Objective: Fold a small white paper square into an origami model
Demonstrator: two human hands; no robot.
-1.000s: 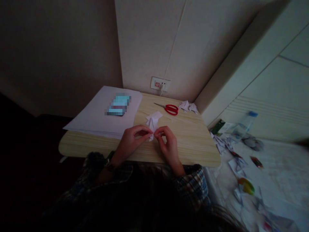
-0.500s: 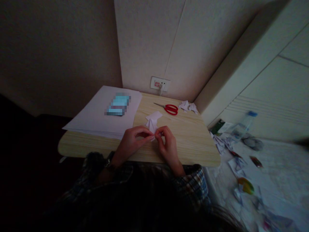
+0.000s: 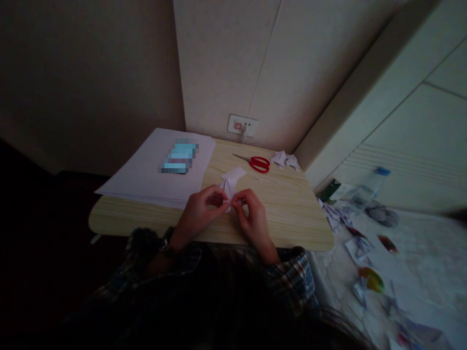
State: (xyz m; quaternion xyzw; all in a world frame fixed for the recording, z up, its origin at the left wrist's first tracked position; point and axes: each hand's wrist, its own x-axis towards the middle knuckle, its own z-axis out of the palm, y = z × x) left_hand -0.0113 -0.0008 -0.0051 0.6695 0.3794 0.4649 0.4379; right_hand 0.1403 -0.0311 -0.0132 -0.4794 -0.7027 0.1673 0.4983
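Note:
A small folded white paper piece [image 3: 229, 187] lies on the light wooden table [image 3: 292, 209], near its front edge. My left hand [image 3: 200, 212] pinches the paper's near end from the left. My right hand [image 3: 252, 217] pinches the same end from the right, fingertips almost meeting those of the left. Both hands are closed on the paper. A plaid sleeve covers each forearm, and a watch sits on my left wrist.
Red-handled scissors [image 3: 258, 163] and folded paper pieces [image 3: 285, 160] lie at the table's back right. A stack of white sheets [image 3: 146, 175] with a blurred card covers the left. A wall socket [image 3: 242, 126] is behind. The bed at right holds a plastic bottle [image 3: 367, 189] and paper scraps.
My fingers have shifted slightly on the paper's near end, the left thumb and forefinger curling closer. The paper and hands stay in the same place.

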